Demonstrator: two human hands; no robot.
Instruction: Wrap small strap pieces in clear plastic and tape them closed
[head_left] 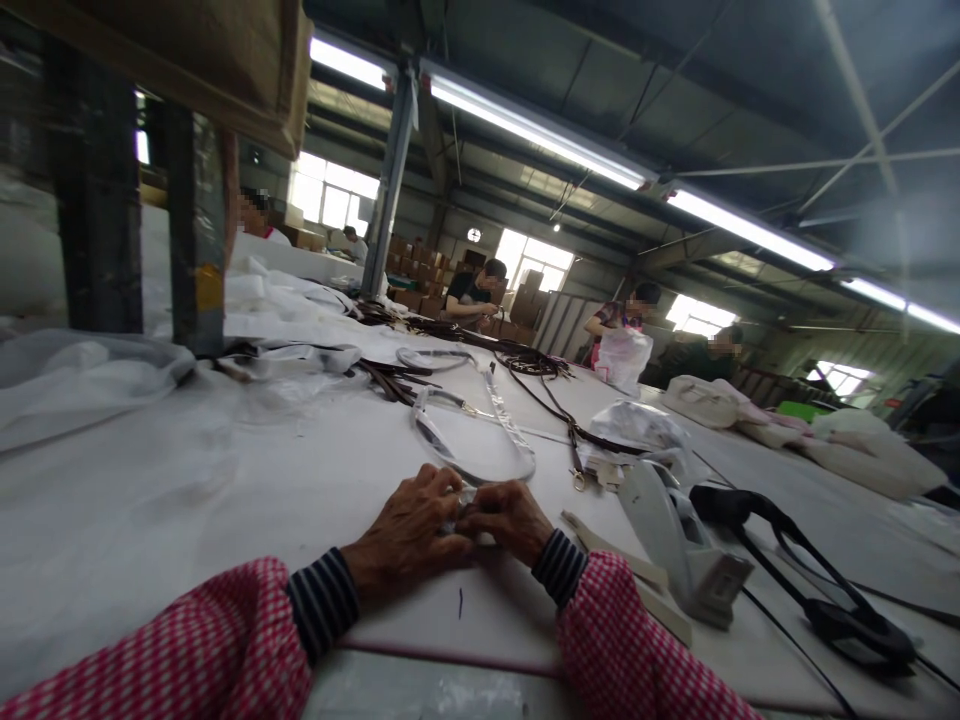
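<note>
Resting on the white worktop [187, 500], both hands meet at the near end of a strap wrapped in clear plastic [480, 440]. The left hand [409, 535] curls its fingers in a pinching grip on that end of the wrapped strap, knuckles raised, thumb tucked toward the other hand. The right hand [510, 520] presses in from the opposite side, fingertips closed on the same spot, so the two grips touch; what lies exactly between the fingertips is too small to make out. From the hands the wrapped strap loops away across the worktop in an oval and comes back.

Just right of the right hand sits a grey tape dispenser [679, 545], and beyond the dispenser lie black cords [795, 560]. A brown strap with a metal clasp [574, 450] lies beyond the wrapped strap's loop, near crumpled plastic bags [637, 425]. Farther from the hands, more brown straps [390, 380] are heaped beside white sheeting [285, 300]. Other people [476, 290] work at the far end of the worktop.
</note>
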